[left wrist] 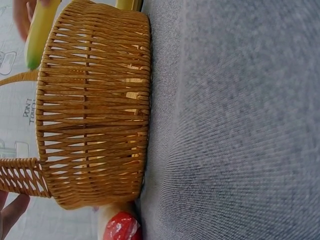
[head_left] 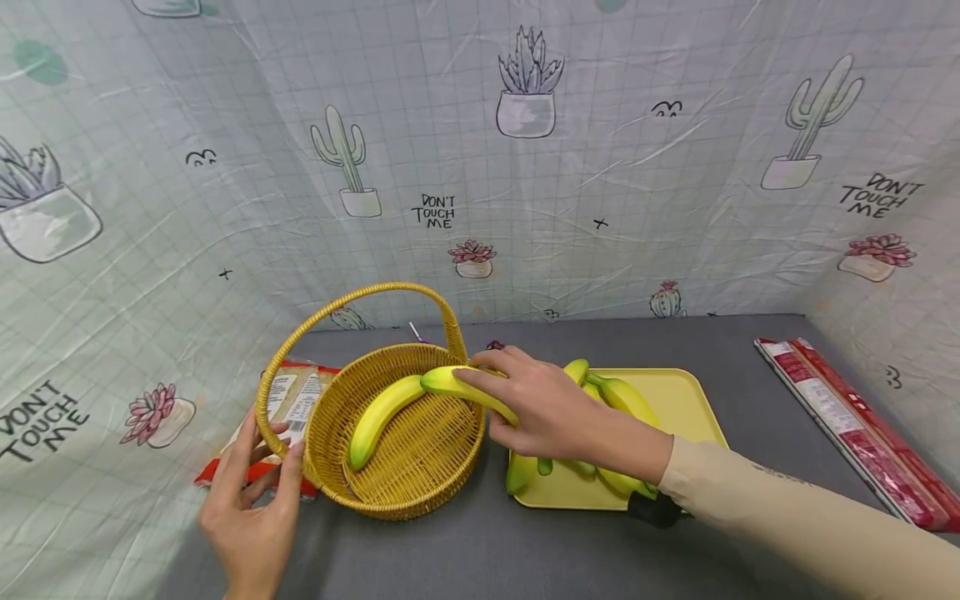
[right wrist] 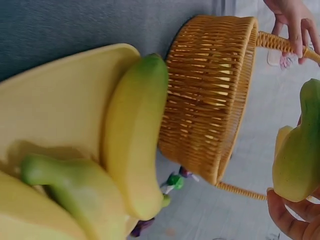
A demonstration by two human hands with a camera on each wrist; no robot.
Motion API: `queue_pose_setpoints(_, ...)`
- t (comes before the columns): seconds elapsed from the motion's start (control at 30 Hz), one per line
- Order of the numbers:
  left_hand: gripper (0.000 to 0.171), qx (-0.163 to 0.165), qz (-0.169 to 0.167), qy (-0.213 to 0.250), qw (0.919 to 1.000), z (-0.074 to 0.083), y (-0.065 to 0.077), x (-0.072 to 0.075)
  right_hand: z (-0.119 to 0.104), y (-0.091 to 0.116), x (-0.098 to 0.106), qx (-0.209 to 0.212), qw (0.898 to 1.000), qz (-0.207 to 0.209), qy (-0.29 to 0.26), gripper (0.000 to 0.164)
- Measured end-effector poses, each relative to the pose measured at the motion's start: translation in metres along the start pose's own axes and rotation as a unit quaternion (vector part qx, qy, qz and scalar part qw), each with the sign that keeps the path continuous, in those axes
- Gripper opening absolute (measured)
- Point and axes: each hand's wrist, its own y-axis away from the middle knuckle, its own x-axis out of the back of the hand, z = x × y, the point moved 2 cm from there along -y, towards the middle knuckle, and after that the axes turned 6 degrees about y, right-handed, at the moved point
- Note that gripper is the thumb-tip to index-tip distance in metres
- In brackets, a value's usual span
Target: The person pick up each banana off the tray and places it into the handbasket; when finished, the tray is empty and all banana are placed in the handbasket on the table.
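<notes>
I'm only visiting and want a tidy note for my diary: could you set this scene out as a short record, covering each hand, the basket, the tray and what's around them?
Left hand: holds the handle of the wicker basket near its lower end
Right hand: grips a held banana, higher than the basket's rim
Inside basket: one loose banana visible
Yellow tray: right of the basket, bearing several bananas
Left of basket: red-edged packet, partly hidden
Right of tray: long red-and-white package
Backdrop: printed with potted plants
</notes>
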Motion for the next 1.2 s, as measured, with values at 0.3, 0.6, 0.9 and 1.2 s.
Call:
queue_pose_setpoints(0.3, 0.079, -0.011, 0.005, 0.004, 0.9999, 0.003, 0.000, 0.000, -0.009, -0.040, -0.009, 0.052, 0.998, -0.025, 0.010, 0.060)
queue_pose_setpoints(0.6, 0.079, 0.001, -0.005, -0.006, 1.0000, 0.000, 0.000, 0.001, -0.019, -0.082, -0.021, 0.063, 0.995, -0.074, 0.001, 0.060)
queue_pose_setpoints(0.9, 0.079, -0.003, 0.001, 0.003, 1.0000, -0.001, 0.000, 0.002, -0.022, -0.112, -0.045, 0.071, 0.991, -0.114, 0.029, 0.059)
queue_pose_setpoints(1.2, 0.078, -0.032, 0.015, 0.030, 0.9989, -0.004, 0.000, 0.000, -0.011, -0.123, -0.070, 0.158, 0.975, -0.159, -0.013, 0.058)
